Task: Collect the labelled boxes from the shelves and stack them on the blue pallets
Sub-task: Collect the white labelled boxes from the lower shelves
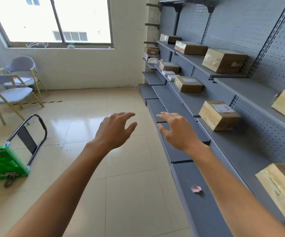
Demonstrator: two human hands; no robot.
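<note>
Both my forearms reach forward, bare. My left hand [115, 130] hangs over the glossy beige tiled floor [90, 127], fingers spread and loosely bent, holding nothing. My right hand [176, 130] is over the edge of the lowest shelf, fingers likewise spread, nothing in it.

Grey metal shelves [232, 146] with perforated back panels run along my right. Small crumpled red-and-white scrap [196, 188] lies on the bottom shelf near my right forearm. Nearest labelled box [218, 115], brown cardboard, taped, white label on top with print too small to read, sits on the shelf just right of and beyond my right hand, not touching. Another cardboard box [281, 189] with shiny clear tape sits at the right edge, closer to me. More brown boxes farther along: one [188, 83] on the same level, one [224, 60] on the shelf above, all well apart from both hands.

Green crate-like cart [3, 163] with a black tubular handle stands on the floor at left. Two grey chairs [10, 89] with pale wooden legs stand under the window [53, 21].
</note>
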